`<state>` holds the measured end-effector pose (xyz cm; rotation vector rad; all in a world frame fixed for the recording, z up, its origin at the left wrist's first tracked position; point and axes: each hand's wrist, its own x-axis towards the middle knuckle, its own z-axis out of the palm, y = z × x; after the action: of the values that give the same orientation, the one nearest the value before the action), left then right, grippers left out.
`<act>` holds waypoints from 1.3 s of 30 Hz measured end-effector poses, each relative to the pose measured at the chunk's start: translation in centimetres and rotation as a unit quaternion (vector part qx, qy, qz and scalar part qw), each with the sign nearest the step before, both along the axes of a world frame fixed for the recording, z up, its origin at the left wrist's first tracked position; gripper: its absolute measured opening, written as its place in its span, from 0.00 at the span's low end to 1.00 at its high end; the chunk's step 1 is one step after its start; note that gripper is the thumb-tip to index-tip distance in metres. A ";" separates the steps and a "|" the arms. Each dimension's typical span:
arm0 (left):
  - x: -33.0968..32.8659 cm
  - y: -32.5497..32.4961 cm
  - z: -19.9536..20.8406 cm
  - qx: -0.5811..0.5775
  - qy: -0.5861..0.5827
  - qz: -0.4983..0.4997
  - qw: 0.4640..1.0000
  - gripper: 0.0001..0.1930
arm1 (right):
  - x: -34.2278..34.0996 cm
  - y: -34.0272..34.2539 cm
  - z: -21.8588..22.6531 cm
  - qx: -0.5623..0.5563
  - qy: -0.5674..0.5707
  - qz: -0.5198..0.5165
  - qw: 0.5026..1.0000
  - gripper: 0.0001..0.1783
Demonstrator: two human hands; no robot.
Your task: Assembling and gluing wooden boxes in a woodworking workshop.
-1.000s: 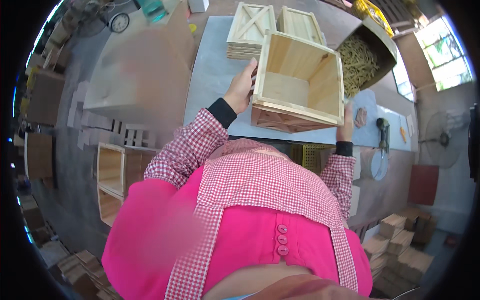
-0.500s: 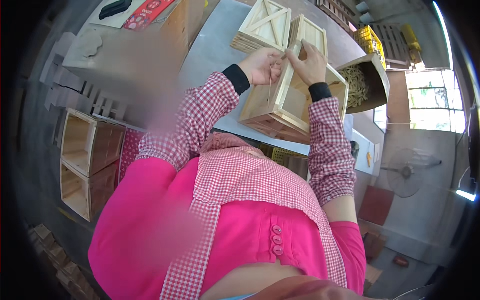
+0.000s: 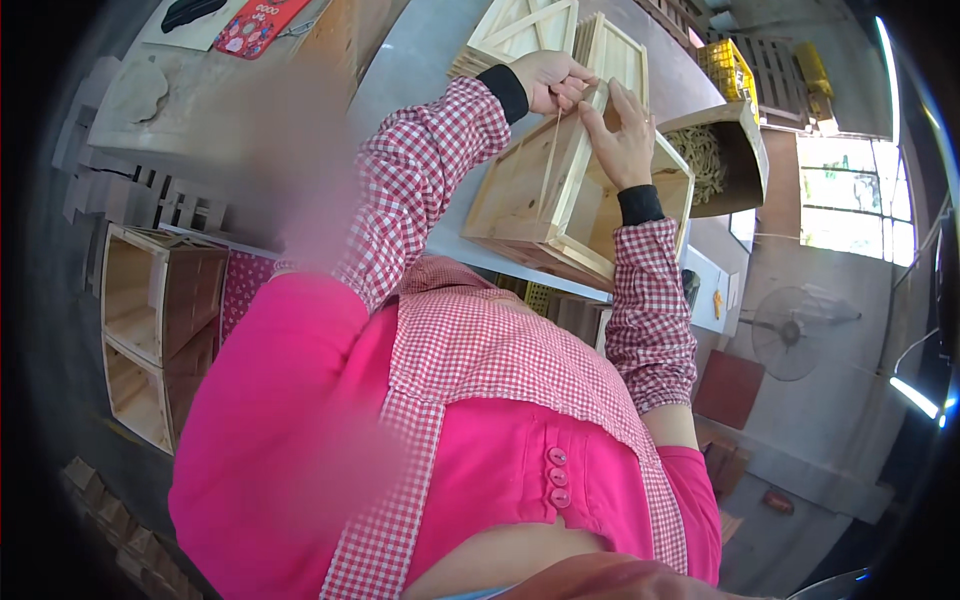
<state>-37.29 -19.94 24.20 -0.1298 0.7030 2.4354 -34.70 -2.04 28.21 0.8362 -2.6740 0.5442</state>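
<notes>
An open wooden crate (image 3: 520, 190) of pale boards rests on its side on the table, its opening turned to the right. At its far upper corner, my left hand (image 3: 548, 82) is closed in a pinch on a thin tan cord (image 3: 553, 150), which runs down along the crate's wall. My right hand (image 3: 622, 140) grips the crate's rim close by, thumb on one side and fingers reaching over. The fingertips of both hands nearly meet, and what lies right between them is hidden.
Stacked wooden panels with diagonal braces (image 3: 525, 30) and another crate piece (image 3: 615, 60) stand behind. At the right, a cardboard box (image 3: 740, 150) holds tan rope pieces (image 3: 698, 160). Two crates (image 3: 150, 290) are stacked at the left, below a white table (image 3: 110, 130). A fan (image 3: 790, 330) stands far right.
My left hand has moved farther away and to the right, raising its elbow, with the cord drawn into a longer line. My right hand stays at the rim, its fingers slightly more upright.
</notes>
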 end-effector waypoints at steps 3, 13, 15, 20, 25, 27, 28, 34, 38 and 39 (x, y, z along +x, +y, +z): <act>0.1 -0.2 -0.4 0.007 0.021 -0.016 1.000 0.08 | -0.1 0.1 -0.1 -0.012 0.009 0.010 1.000 0.38; 12.1 0.2 -1.2 0.091 0.041 0.002 0.995 0.13 | -1.4 0.8 -1.3 0.016 0.168 0.059 0.984 0.30; 15.5 0.6 -1.0 0.110 0.055 0.035 0.992 0.15 | -1.2 0.6 -1.1 0.023 0.226 0.069 0.971 0.29; 19.6 1.3 0.1 0.130 0.099 0.067 0.984 0.18 | -0.2 -0.1 -0.1 -0.058 0.061 0.057 0.995 0.31; 19.5 1.5 0.2 0.125 0.082 0.074 0.986 0.19 | 0.0 -0.1 0.3 -0.054 0.060 0.062 0.995 0.31; 19.3 1.6 0.2 0.139 0.076 0.093 0.983 0.19 | 0.0 -0.1 0.2 -0.053 0.056 0.066 0.995 0.31; 19.4 1.5 0.2 0.146 0.078 0.109 0.980 0.19 | -0.1 -0.1 0.1 -0.051 0.061 0.062 0.995 0.31; 21.1 0.5 1.6 -0.165 0.144 0.284 0.934 0.20 | -0.4 0.6 1.4 0.067 0.026 0.088 0.994 0.25; 20.7 1.0 2.8 -0.331 0.196 0.233 0.893 0.20 | -0.4 6.4 2.8 -0.019 0.067 0.163 0.984 0.26; 20.3 1.4 3.2 -0.332 0.204 0.233 0.891 0.20 | -0.2 8.7 3.0 -0.022 0.081 0.147 0.986 0.26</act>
<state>-17.02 -18.55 27.40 -0.0547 1.8722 2.5690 -34.90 6.69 31.19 1.2180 -2.3974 0.5721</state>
